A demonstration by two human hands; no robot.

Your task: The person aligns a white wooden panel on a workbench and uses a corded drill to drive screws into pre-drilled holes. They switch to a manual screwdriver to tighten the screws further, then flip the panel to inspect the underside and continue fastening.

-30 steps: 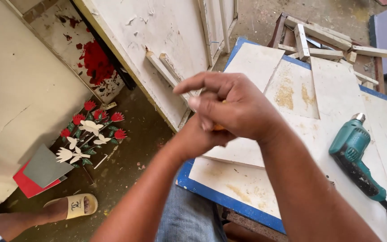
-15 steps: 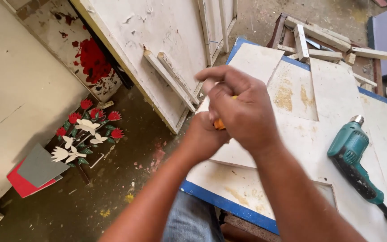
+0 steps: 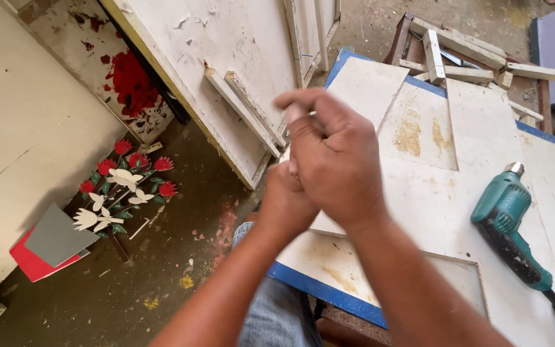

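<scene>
Here, a white table (image 3: 419,193) edged in blue is recorded, its boards bare and smeared with yellowish residue; no finished work is shown. A teal power drill (image 3: 509,225) is laid untouched at the right. The right hand (image 3: 335,157) is closed over the left hand (image 3: 287,199); whatever is gripped cannot be told. No packages or labels are visible; red-and-white flower cutouts (image 3: 120,183) are noted on the floor.

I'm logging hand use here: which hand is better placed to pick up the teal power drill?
Probably the right hand. The teal power drill lies on the white board with a blue edge, on the right side. The left hand sits behind the right hand, farther from the drill, and would have to cross over.
</scene>
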